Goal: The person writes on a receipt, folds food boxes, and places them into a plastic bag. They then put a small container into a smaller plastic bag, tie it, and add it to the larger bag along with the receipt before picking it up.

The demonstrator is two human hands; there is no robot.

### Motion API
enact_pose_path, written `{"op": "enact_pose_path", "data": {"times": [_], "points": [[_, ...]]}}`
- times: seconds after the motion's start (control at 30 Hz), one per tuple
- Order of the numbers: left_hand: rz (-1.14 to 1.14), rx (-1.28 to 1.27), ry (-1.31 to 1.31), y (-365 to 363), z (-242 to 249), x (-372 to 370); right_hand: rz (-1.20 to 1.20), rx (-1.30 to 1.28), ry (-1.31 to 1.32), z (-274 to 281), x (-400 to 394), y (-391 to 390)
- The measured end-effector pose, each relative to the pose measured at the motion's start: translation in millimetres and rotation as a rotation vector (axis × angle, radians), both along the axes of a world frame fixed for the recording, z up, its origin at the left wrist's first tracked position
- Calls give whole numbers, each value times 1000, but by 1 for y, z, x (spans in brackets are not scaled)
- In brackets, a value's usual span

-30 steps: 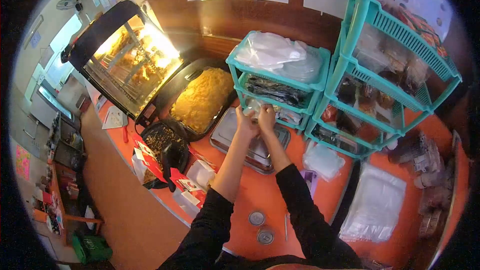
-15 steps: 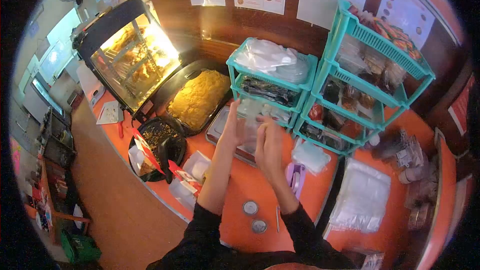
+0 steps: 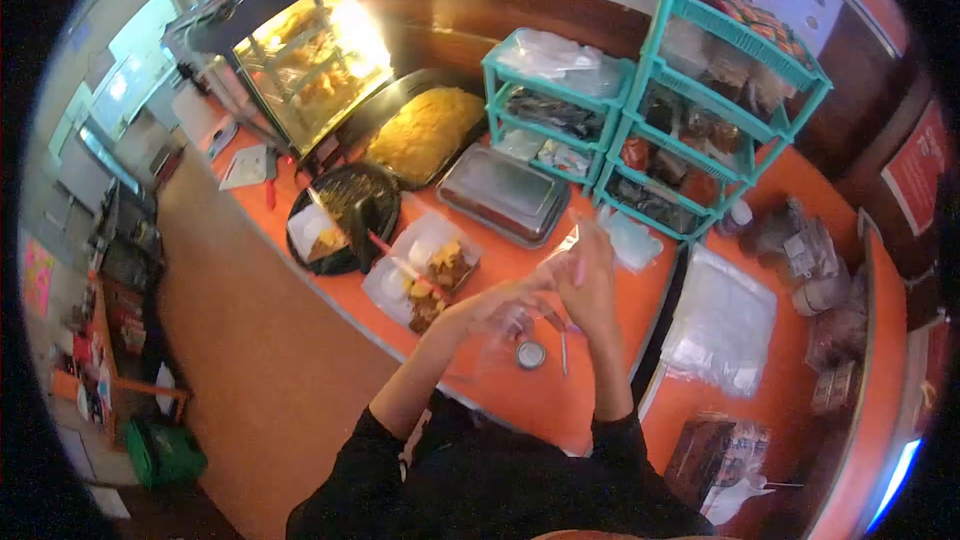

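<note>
My left hand (image 3: pixel 500 305) and my right hand (image 3: pixel 590 285) meet above the counter, fingers bent and partly smeared by motion. Between them is a thin clear plastic bag (image 3: pixel 493 345), hard to make out, with a shiny edge beside my right fingers. Below lie a round tin (image 3: pixel 530 355) and a pen (image 3: pixel 564 352). To the left of my hands stand open white food boxes (image 3: pixel 385 285) filled with brown pieces and yellow chips. Another white box (image 3: pixel 305 225) with food sits on a black pan (image 3: pixel 345 195).
A lidded tray (image 3: pixel 505 190) stands behind my hands, near a heap of yellow chips (image 3: pixel 425 135) and a lit food warmer (image 3: pixel 310 50). Teal basket racks (image 3: pixel 625 110) hold packaging. A stack of clear bags (image 3: pixel 718 320) lies to the right, past a dark gap in the counter.
Both hands have come down and nearer from in front of the teal rack, and the view has shifted. The tray and the filled boxes now show more fully.
</note>
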State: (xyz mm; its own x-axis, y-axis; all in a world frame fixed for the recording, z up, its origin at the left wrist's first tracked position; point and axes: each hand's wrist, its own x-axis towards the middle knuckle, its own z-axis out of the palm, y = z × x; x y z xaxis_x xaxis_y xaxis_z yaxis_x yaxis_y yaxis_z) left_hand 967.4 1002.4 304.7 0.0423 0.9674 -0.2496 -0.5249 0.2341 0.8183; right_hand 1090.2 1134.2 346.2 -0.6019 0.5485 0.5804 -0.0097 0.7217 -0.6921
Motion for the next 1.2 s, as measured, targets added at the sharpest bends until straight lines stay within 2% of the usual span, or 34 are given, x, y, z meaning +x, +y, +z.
{"op": "enact_pose_path", "data": {"times": [0.07, 0.13, 0.17, 0.23, 0.3, 0.33, 0.37, 0.4, 0.43, 0.47, 0.53, 0.6, 0.67, 0.73, 0.77, 0.83, 0.87, 0.93, 1.0, 1.07, 1.13, 1.17, 1.2], "points": [[-180, 1, -58, -13, -16, 20, -4, 102, 55, -8, 10, -10], [-141, -46, -29, -27, -22, 39, 385, -292, -156, -31, 32, -12], [-84, -33, -36, -34, -26, 47, 410, -301, -160, -39, 38, -14], [-17, -30, -43, -44, -34, 56, 297, -464, -414, -52, 47, -19], [281, 149, 280, -48, -45, 59, 293, -469, -490, -60, 56, -19], [281, 145, 275, -52, -50, 56, 274, -472, -563, -62, 59, -22], [311, 166, 377, -55, -55, 50, 272, -473, -565, -64, 62, -28], [338, 189, 481, -58, -54, 45, 350, -413, -413, -64, 62, -36], [334, 190, 479, -63, -52, 41, 424, -351, -261, -64, 64, -41], [305, 189, 564, -71, -50, 36, 417, -352, -263, -60, 68, -43], [268, 194, 642, -81, -44, 28, 511, -629, -506, -52, 78, -44], [-19, 199, 608, -89, -42, 24, 462, -653, -447, -68, 82, -55], [-27, 223, 591, -92, -60, 27, 416, -674, -388, -77, 88, -62], [-34, 247, 580, -95, -57, 30, 490, -746, -593, -75, 92, -65], [-6, 184, 668, -96, -54, 32, 485, -748, -594, -73, 92, -71], [21, 120, 753, -97, -56, 36, 157, -451, -680, -66, 91, -88], [35, 151, 726, -96, -67, 37, 155, -452, -681, -76, 92, -93], [53, 187, 704, -95, -77, 31, 255, -752, -410, -98, 90, -104], [193, 250, 1035, -96, -81, 25, 273, -761, -376, -99, 85, -114], [211, 302, 1017, -97, -84, 23, 286, -772, -342, -104, 82, -118], [220, 351, 994, -99, -81, 30, 133, -723, -465, -114, 79, -117], [491, 394, 1324, -98, -80, 38, 130, -724, -464, -119, 80, -121], [774, 429, 1646, -100, -76, 43, 159, -775, -345, -111, 75, -131]]}}
